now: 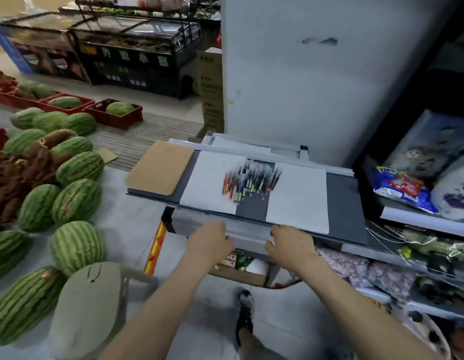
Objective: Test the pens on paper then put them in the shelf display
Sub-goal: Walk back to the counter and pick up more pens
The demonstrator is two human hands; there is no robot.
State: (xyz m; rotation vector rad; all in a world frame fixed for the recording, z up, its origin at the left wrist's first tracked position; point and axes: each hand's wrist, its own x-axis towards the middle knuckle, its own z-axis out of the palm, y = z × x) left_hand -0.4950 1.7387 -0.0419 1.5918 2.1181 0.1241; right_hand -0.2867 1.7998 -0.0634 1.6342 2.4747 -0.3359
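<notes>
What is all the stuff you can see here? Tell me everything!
pens: one pile, red, blue, green and black, middle of the board
paper sheets: two, white, under each side of the pile
board: one, dark grey, in front of the person
brown envelopes: a stack, left end of board
watermelons: many, striped green, floor at left
red crates: several, holding watermelons, far left
snack bag: one, blue and red, shelf at right
left hand: at the board's near edge
right hand: at the board's near edge
</notes>
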